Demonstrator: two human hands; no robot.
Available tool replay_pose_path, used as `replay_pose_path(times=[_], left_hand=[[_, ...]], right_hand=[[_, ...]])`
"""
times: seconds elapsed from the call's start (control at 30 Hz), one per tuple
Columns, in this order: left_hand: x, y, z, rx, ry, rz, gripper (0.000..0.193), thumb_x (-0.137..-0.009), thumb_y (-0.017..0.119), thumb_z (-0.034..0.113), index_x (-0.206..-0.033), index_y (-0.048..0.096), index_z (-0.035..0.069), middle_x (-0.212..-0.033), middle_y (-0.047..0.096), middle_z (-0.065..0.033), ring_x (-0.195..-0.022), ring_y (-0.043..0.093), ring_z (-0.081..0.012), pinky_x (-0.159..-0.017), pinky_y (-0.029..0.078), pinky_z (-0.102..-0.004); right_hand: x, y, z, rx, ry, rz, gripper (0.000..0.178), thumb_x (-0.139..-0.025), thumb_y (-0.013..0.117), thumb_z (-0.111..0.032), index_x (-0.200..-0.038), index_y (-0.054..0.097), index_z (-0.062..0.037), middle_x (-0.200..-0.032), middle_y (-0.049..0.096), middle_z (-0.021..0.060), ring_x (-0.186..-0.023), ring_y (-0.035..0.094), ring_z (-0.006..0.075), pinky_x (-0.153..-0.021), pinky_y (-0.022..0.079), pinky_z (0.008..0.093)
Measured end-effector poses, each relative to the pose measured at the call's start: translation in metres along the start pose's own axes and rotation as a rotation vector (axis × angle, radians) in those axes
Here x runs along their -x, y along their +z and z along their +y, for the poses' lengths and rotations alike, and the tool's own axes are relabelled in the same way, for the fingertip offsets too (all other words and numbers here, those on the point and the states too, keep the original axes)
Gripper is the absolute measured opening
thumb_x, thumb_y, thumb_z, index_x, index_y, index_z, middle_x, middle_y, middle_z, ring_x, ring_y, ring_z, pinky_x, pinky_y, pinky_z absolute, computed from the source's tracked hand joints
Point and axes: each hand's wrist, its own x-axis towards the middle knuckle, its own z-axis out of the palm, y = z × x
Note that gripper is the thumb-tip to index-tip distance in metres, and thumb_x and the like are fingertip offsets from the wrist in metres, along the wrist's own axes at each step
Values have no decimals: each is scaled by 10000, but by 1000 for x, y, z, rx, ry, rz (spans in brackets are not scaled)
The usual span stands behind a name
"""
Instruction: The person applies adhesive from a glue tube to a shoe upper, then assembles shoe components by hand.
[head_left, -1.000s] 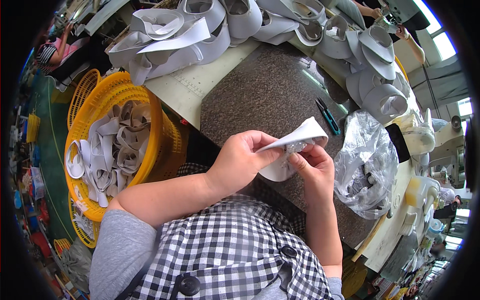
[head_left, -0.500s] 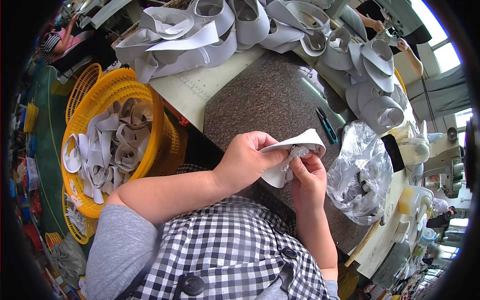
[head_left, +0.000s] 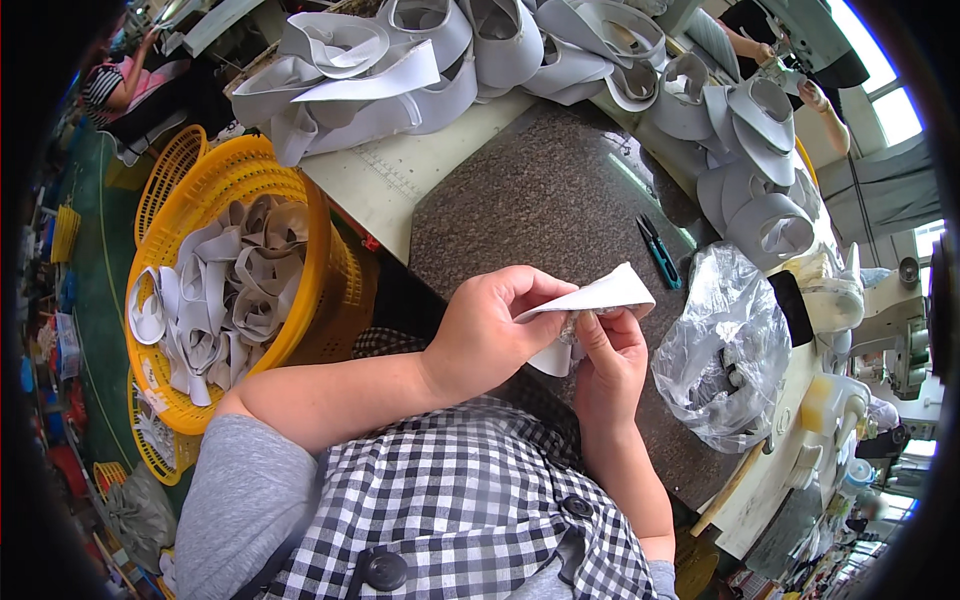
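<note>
My left hand (head_left: 492, 325) pinches the near left edge of a white looped band (head_left: 612, 287), which looks like a shoe upper. From below, my right hand (head_left: 612, 365) grips the same piece, thumb up and fingers curled under its fold. Between the two hands a small clear, glittery ornament (head_left: 570, 328) shows in part; the band and fingers cover most of it. The piece is held above a brown speckled stone slab (head_left: 500, 200). Dark-bladed thread snips (head_left: 659, 252) with teal handles lie on the slab, beyond my right hand.
A clear plastic bag (head_left: 715, 350) with small dark items lies to the right. Similar white looped bands (head_left: 500, 45) are heaped along the far edge and far right. A yellow basket (head_left: 318, 270) of them stands left. Sewing machines (head_left: 885, 325) and other people are further off.
The white band has tipped so its upper flap folds down over the ornament, which showed clearly before. Both hands keep their hold and have barely shifted.
</note>
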Motion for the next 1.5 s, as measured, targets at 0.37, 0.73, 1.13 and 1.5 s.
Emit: replay_pose_path(times=[0.37, 0.73, 1.13, 1.5], left_hand=[[6, 4, -1, -571, 307, 28, 228, -872, 647, -4, -1100, 658, -4, -955, 638, -44, -833, 624, -101, -749, 517, -237], [-4, 5, -9, 170, -198, 32, 201, -931, 622, 92, -1083, 578, -31, -1023, 650, -88, -928, 619, -110, -843, 510, -258], [8, 3, -12, -62, 31, 98, 135, -900, 632, 11, -1016, 567, -13, -957, 634, -65, -900, 621, -100, -804, 527, -248], [10, 4, 4, -504, 714, -80, 351, -739, 783, 47, -1052, 629, 7, -1001, 638, -113, -891, 668, -220, -778, 553, -291]], right_hand=[[-9, -7, 11, -19, -16, -37, 209, -898, 662, -91, -1067, 594, 12, -1053, 652, 90, -985, 621, 163, -874, 476, 303], [-4, -4, 3, 28, -8, 6, 203, -914, 659, -140, -1044, 578, -7, -971, 627, 48, -920, 585, 115, -823, 452, 275], [-3, 0, 10, 254, -86, -28, 296, -881, 687, -94, -1128, 583, 31, -1051, 658, 84, -955, 628, 143, -858, 484, 279], [12, -22, 27, -108, -285, 34, 443, -934, 563, -218, -1291, 471, 27, -1197, 588, 134, -1061, 603, 224, -900, 505, 359]])
